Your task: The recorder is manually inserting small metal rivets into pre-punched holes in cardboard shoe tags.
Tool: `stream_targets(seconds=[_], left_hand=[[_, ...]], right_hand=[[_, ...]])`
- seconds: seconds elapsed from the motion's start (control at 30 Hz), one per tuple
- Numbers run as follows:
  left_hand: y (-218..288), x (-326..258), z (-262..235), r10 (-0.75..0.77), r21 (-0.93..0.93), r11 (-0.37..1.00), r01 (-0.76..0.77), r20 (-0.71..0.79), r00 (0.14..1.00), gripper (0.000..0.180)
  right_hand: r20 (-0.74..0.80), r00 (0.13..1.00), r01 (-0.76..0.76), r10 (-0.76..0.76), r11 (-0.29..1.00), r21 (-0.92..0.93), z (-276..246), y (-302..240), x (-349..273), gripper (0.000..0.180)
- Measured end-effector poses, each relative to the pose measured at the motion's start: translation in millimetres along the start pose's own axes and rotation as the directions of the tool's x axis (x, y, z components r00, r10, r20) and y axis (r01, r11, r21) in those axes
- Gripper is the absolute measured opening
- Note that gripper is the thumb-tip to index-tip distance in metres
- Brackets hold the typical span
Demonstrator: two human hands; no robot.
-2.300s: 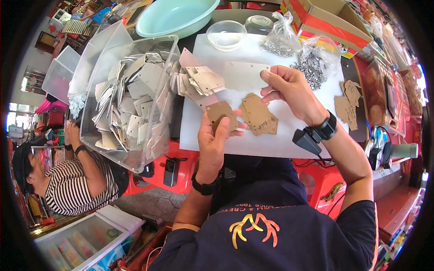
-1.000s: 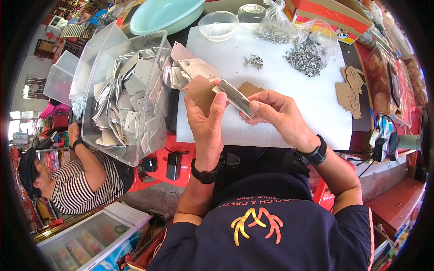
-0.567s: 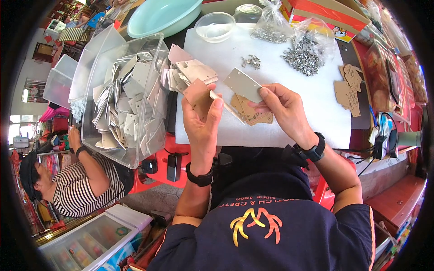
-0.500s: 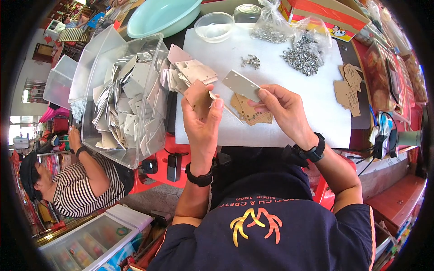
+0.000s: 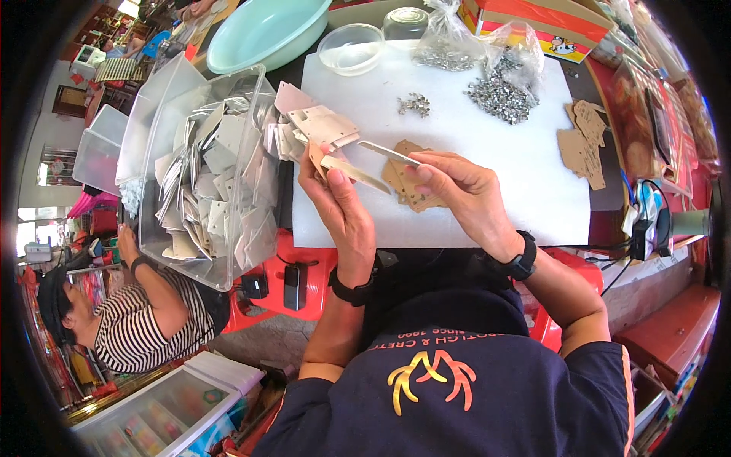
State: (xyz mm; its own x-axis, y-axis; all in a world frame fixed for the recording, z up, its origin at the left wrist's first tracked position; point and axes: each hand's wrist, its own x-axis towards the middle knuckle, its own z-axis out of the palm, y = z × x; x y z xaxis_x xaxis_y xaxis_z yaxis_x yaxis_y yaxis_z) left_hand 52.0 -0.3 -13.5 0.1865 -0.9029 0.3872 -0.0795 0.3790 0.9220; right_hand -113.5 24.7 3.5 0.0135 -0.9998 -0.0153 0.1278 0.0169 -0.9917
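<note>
My left hand (image 5: 339,204) grips a brown cardboard piece (image 5: 318,156) together with a pale flat plate (image 5: 358,174) just above the near edge of the white board (image 5: 518,167). My right hand (image 5: 457,190) pinches a thin grey metal plate (image 5: 387,152) edge-on, close to the left hand's pieces. Under the right hand lie brown perforated cardboard pieces (image 5: 406,190) on the board. A loose stack of pale plates (image 5: 320,126) sits at the board's left edge.
A clear plastic bin (image 5: 209,183) full of pale plates stands to the left. Small metal rivets (image 5: 499,95) lie in a heap and in bags at the back. More cardboard shapes (image 5: 582,141) lie right. A teal basin (image 5: 263,30) and clear bowl (image 5: 349,47) stand behind. A person in stripes (image 5: 145,320) sits lower left.
Both hands came together from the board toward me. The right hand took up a grey plate and turned it edge-on beside the left hand's cardboard and plate.
</note>
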Motion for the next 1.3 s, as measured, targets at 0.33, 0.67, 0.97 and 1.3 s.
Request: stream_targets(seconds=[0.33,0.67,0.97,1.3], left_hand=[[4.4,1.3,-2.2,0.141,0.273,0.951,-0.143,0.026,0.99,0.054],[16.5,2.3,5.7,-0.147,-0.339,0.928,0.151,0.037,0.988,0.063],[23.8,3.7,12.0,-0.206,-0.478,0.844,0.243,0.13,0.97,0.07],[22.1,7.5,2.8,-0.211,-0.565,0.771,0.294,0.21,0.955,0.062]], right_hand=[[-0.024,0.994,0.101,-0.105,0.985,-0.138,0.2,-1.4,-3.2,0.028],[-0.097,0.987,0.13,-0.125,0.991,0.043,6.8,-2.7,-4.9,0.026],[-0.046,0.993,0.118,-0.112,0.98,0.159,14.5,-8.7,-9.7,0.024],[0.006,0.998,0.055,-0.056,0.986,0.16,18.8,-8.5,-10.3,0.025]])
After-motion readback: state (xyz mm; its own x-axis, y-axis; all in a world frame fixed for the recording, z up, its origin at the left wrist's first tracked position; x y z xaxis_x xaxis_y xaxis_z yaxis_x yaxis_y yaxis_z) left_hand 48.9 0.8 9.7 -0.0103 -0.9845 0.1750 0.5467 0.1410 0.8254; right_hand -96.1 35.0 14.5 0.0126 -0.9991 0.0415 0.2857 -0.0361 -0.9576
